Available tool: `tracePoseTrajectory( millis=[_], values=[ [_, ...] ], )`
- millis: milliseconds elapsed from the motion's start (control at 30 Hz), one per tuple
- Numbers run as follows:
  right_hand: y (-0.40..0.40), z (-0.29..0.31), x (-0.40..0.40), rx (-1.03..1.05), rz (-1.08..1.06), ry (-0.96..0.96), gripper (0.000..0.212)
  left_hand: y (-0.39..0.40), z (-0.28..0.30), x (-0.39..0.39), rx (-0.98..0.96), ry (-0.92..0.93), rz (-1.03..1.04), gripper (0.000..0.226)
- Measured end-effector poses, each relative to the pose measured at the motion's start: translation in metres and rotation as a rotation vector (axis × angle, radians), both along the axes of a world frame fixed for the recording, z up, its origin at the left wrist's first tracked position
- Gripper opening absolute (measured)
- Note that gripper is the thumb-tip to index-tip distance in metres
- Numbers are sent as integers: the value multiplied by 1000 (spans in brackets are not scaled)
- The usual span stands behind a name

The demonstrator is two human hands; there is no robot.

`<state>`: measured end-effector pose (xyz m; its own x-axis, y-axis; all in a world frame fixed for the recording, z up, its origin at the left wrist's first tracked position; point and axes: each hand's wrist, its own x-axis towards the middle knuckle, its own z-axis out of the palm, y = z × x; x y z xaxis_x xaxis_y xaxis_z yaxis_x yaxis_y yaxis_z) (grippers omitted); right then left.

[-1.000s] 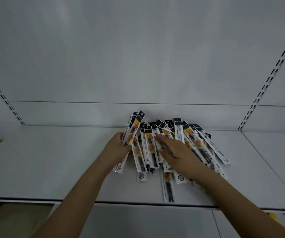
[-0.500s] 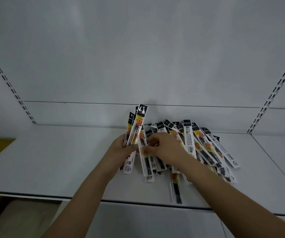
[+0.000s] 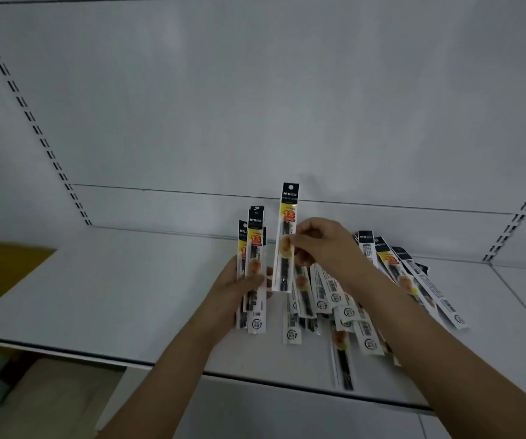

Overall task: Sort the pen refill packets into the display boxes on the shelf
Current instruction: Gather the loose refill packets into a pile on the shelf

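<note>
I see left hand (image 3: 239, 286) gripping a small packet stack (image 3: 253, 267), right hand (image 3: 322, 245) pinching one upright packet (image 3: 287, 239), loose pile (image 3: 350, 299) mid-shelf (image 3: 113, 296) toward the back edge.

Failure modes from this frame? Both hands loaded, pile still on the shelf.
1. The right hand only pinches the single refill packet by its edge; it may twist or drop in the handover.
2. The left hand grips a fanned bundle of packets; adding one more could let them slide out.
3. One loose packet of the pile juts past the shelf edge and could be knocked off by the right forearm.
</note>
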<state>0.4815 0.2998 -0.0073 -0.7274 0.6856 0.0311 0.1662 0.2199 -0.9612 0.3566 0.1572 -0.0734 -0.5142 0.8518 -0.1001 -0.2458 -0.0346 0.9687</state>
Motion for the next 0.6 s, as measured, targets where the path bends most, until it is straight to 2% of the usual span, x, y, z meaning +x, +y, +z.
tracePoseTrajectory(
  millis=[100, 267, 367, 467, 533, 600],
  values=[
    [-6, -8, -10, 14, 78, -93, 14, 0, 4, 3, 12, 7, -31, 33],
    [-13, -24, -22, 324, 95, -147, 14, 0, 2, 6, 71, 191, -30, 32],
    [-6, -20, -18, 287, 2, -64, 20, -1, 6, 8, 72, 355, 131, 20],
    [3, -16, -11, 243, -58, 8, 26, -3, 13, 7, 154, 419, 271, 23],
    [7, -19, -6, 254, -51, 4, 27, -6, 11, 5, 120, 468, 266, 23],
    [9, -29, 1, 272, -25, -41, 25, -8, 4, 3, 1, 475, 211, 10]
  ],
)
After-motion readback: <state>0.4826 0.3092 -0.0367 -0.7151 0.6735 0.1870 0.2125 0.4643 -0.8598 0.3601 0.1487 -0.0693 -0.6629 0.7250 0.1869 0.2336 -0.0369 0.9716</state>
